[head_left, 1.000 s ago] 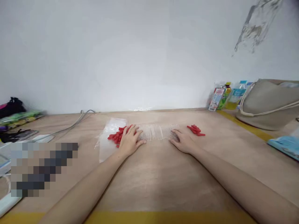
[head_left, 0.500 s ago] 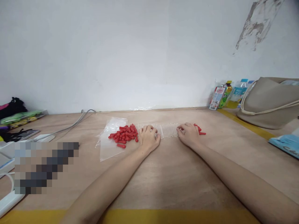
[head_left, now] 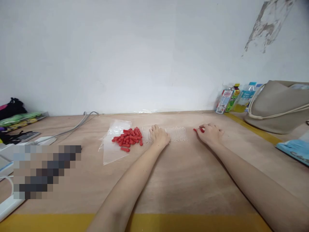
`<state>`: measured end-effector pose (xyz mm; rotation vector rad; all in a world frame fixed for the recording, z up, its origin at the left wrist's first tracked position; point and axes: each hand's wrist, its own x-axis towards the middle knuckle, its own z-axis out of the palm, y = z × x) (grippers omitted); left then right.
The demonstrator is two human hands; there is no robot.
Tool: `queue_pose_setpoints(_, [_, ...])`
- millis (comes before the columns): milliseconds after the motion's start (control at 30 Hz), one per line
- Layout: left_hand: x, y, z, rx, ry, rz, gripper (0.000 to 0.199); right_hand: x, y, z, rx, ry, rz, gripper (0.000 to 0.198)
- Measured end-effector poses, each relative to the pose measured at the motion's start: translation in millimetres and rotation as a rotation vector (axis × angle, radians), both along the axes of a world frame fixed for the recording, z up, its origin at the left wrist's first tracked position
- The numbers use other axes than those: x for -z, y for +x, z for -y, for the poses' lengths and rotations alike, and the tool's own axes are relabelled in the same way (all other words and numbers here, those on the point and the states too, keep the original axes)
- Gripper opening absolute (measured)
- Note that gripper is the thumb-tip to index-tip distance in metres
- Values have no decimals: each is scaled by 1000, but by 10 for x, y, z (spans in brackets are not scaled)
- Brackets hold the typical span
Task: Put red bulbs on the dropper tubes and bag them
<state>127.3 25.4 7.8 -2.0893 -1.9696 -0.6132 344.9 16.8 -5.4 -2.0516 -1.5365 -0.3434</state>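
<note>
Many thin clear tubes (head_left: 179, 134) lie side by side in a row on the wooden table. My left hand (head_left: 159, 136) rests over the middle of this row, its fingers bent down and closed on the tubes; how many it grips is hidden. Off the row's right end, my right hand (head_left: 210, 133) is closed with thumb and forefinger around red rubber dropper bulbs (head_left: 202, 130), and one red tip sticks out to the left. A heap of the same red bulbs (head_left: 129, 138) lies to the left of the tubes, partly on a clear plastic bag (head_left: 113, 153).
A grey cable (head_left: 84, 121) runs along the table (head_left: 183, 180) at the left, near white devices. At the back right stand a drink carton (head_left: 224, 101), bottles (head_left: 247, 96) and a beige drawstring bag (head_left: 277, 106). A blue packet (head_left: 294, 149) lies at the right edge.
My right hand has moved right, from the end of the tube row onto the few red bulbs there, now mostly covering them. My left hand has shifted slightly right along the tubes.
</note>
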Motion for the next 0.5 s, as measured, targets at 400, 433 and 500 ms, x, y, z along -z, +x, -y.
queue_pose_setpoints(400, [-103,-361,348,329,194,71,18,6,-2,-15,2,78,-89,25])
queue_pose_setpoints(433, [-80,-449,407,396,213,78,17,8,-2,-16,-1,100,-102,25])
queue_pose_setpoints(500, [-8,-621,511,516,230,90,16,14,5,-19,-7,144,-133,24])
